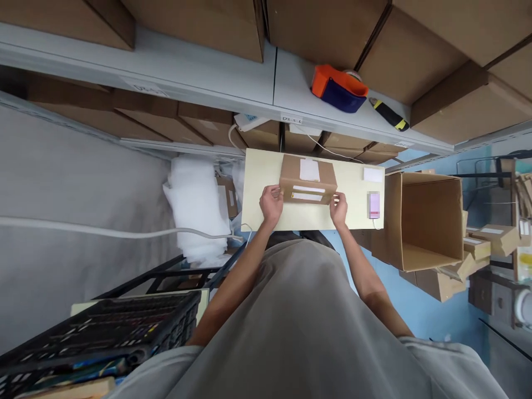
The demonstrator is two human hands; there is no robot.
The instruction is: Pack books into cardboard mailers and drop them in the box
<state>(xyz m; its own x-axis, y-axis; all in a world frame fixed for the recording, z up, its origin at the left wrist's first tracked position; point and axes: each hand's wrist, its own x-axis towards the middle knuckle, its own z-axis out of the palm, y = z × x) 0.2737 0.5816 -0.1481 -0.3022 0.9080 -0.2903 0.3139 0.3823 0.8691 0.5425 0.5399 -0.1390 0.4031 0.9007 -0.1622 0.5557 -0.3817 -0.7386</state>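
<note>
A brown cardboard box [310, 170] rests on the pale yellow tabletop [260, 166], closed, with a white label on its top and narrow white labels on the side facing me. My left hand [271, 204] grips its near left corner, fingers curled and partly hidden. At the near right corner, my right hand [338, 209] pinches the box edge between thumb and fingers. To the right of the box lies a phone [374, 205] with a pinkish screen and a cable, below a small white card [373, 174].
An open, large cardboard box [432, 221] stands right of the table. Above, a shelf [291, 77] bears cartons, an orange and blue tape dispenser [338, 88] and a yellow-black utility knife [389, 115]. White foam wrap [195, 205] and a black crate [124, 327] are at left.
</note>
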